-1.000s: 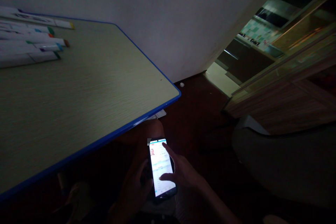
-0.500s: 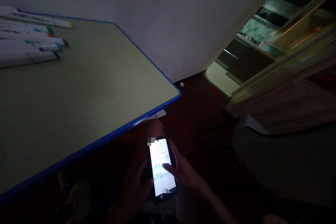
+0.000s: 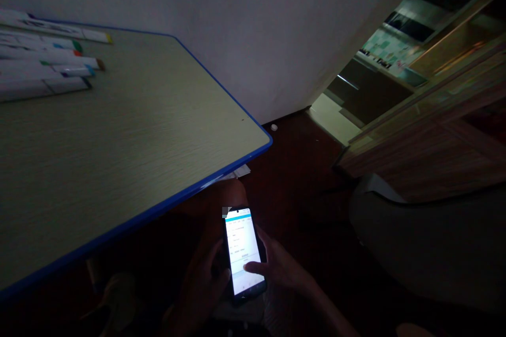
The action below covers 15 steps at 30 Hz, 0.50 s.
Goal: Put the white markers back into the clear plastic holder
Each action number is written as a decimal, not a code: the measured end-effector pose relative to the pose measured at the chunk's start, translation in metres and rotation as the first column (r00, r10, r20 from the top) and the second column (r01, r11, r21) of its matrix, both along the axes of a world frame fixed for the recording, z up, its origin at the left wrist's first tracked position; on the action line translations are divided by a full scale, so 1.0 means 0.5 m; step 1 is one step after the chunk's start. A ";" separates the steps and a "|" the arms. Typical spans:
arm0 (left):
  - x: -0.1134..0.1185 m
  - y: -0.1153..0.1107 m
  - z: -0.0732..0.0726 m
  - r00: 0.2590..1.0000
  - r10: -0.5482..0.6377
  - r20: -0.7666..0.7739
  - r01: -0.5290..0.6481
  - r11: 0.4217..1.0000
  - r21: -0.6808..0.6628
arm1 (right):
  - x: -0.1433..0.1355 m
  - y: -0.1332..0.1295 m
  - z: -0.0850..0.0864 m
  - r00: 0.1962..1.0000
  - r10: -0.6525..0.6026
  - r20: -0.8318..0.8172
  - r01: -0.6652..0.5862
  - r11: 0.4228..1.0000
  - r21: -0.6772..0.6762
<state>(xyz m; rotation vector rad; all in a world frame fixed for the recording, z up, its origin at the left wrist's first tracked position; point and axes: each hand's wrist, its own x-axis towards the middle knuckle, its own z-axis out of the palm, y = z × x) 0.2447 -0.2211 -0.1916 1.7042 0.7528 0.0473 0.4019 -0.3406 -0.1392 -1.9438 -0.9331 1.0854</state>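
Head view: a lit phone (image 3: 237,239) is held upright in front of the person's lap, below the near edge of the desk (image 3: 146,131). The left hand (image 3: 207,276) has its grip closed around the phone's left edge, thumb beside the screen, most of its fingers lost in shadow. The right hand (image 3: 282,263) is at the right edge, its thumb reaching across onto the lower part of the screen; I cannot tell whether its grip bears on the phone too. A bare knee (image 3: 233,189) shows just beyond the phone's top, near some white papers (image 3: 242,171) partly under the desk. White markers (image 3: 65,84) with coloured ends lie together at the desk's far left, well apart from both hands.
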 end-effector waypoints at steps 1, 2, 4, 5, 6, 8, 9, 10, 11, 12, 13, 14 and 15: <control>0.000 0.000 -0.002 1.000 0.002 0.002 -0.002 1.000 0.001 | -0.001 0.000 -0.003 1.000 -0.001 -0.004 0.001 1.000 0.001; -0.001 0.000 -0.004 1.000 0.005 0.001 -0.005 1.000 0.003 | -0.002 0.001 -0.006 1.000 -0.007 -0.002 0.007 1.000 -0.001; -0.001 0.000 -0.008 1.000 0.010 -0.005 -0.010 1.000 0.010 | -0.003 0.000 -0.012 0.999 -0.032 0.017 0.032 0.999 -0.004; -0.001 0.000 -0.010 1.000 0.007 -0.010 -0.007 1.000 0.012 | -0.002 0.000 -0.014 0.999 -0.041 0.022 0.041 0.999 -0.009; -0.001 0.000 -0.011 1.000 0.001 -0.015 -0.001 1.000 0.012 | -0.002 -0.001 -0.016 0.999 -0.042 0.018 0.042 0.999 -0.015; -0.001 0.000 -0.012 1.000 -0.009 -0.020 0.009 1.000 0.003 | 0.001 -0.002 -0.017 1.000 -0.025 -0.011 0.025 0.999 -0.021; -0.001 0.000 -0.013 1.000 -0.011 -0.022 0.011 1.000 -0.004 | 0.003 -0.002 -0.016 1.000 -0.014 -0.028 0.013 1.000 -0.019; 0.000 0.000 -0.012 1.000 -0.012 -0.020 0.012 1.000 -0.011 | 0.005 -0.002 -0.015 0.999 -0.003 -0.040 0.002 1.000 -0.016; 0.000 0.001 -0.012 1.000 -0.010 -0.016 0.010 1.000 -0.015 | 0.007 -0.001 -0.014 0.999 0.001 -0.043 -0.002 1.000 -0.010; 0.001 0.001 -0.011 1.000 -0.005 -0.011 0.005 1.000 -0.017 | 0.008 0.000 -0.013 0.999 0.002 -0.039 -0.002 1.000 -0.004; 0.001 0.001 -0.011 1.000 -0.001 -0.008 0.001 1.000 -0.017 | 0.009 0.001 -0.011 0.999 0.000 -0.032 0.000 1.000 0.000; 0.001 0.000 -0.011 1.000 0.002 -0.008 -0.002 1.000 -0.016 | 0.010 0.002 -0.010 1.000 -0.003 -0.027 0.003 1.000 0.003; 0.001 0.000 -0.011 1.000 0.004 -0.005 -0.004 1.000 -0.018 | 0.010 0.004 -0.010 1.000 -0.007 -0.024 0.007 1.000 0.005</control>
